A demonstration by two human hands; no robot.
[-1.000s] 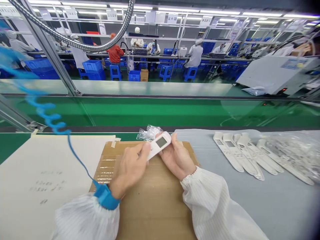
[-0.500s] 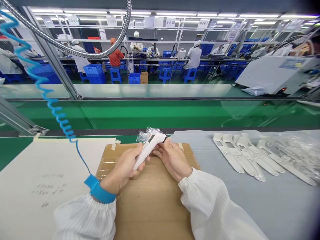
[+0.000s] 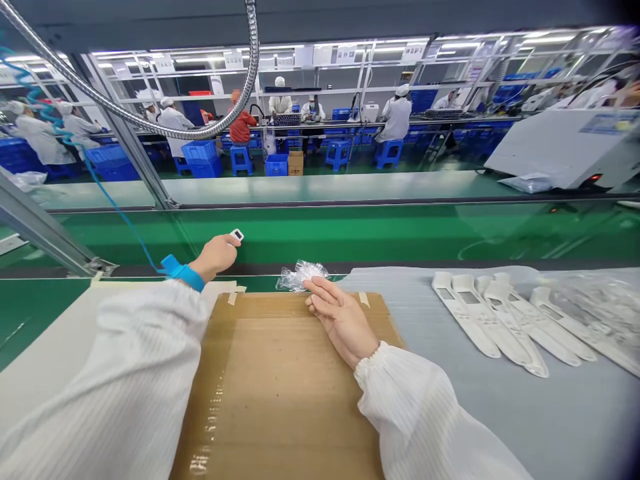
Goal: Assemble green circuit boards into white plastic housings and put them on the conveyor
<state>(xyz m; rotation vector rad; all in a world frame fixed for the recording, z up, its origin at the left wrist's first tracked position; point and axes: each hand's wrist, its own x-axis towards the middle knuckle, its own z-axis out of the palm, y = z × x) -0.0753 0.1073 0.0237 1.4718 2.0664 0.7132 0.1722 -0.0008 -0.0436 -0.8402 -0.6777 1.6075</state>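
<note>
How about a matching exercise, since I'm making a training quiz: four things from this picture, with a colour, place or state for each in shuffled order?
Column 1
1. Wristband
2. Left hand
3. White covers
4. Right hand

Column 2
A. Holding a white device
B. Seemingly empty, above the cardboard
C. Blue
D. Lying on the grey sheet

Pairs: 1-C, 2-A, 3-D, 4-B
</note>
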